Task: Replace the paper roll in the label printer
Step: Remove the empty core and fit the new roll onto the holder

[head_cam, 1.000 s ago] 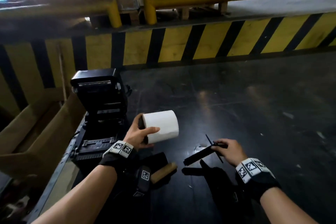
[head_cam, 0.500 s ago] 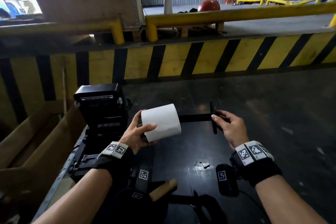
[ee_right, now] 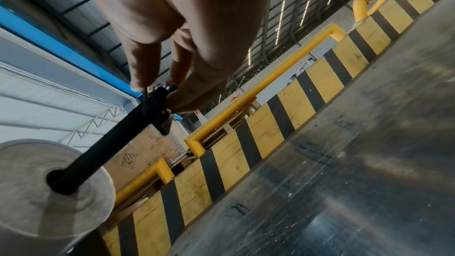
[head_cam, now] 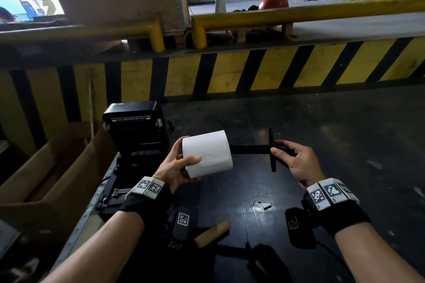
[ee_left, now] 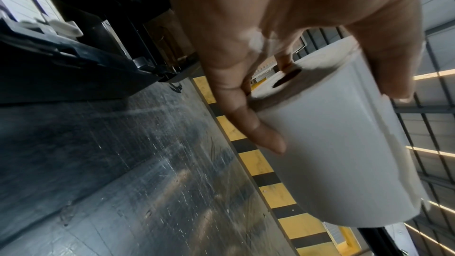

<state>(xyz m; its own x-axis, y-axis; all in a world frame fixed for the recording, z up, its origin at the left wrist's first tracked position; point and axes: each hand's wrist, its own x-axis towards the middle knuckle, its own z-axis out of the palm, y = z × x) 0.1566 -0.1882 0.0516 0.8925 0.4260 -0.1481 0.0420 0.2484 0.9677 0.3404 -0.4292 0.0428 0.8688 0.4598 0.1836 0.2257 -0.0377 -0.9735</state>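
Spindle-loading step: left hand (head_cam: 171, 167) grips new roll (head_cam: 207, 153); right hand (head_cam: 296, 163) pinches spindle (head_cam: 250, 149), partly inserted; next, push it fully through.

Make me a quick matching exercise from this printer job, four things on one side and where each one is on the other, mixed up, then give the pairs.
Things:
1. white paper roll
2. black spindle
3. label printer
4. brown cardboard core

Places:
A. lying on the dark table, near the person
B. gripped by the left hand
C. lid open, at the table's left side
D. outer end pinched by the right hand, tip inside the roll

Pairs: 1-B, 2-D, 3-C, 4-A
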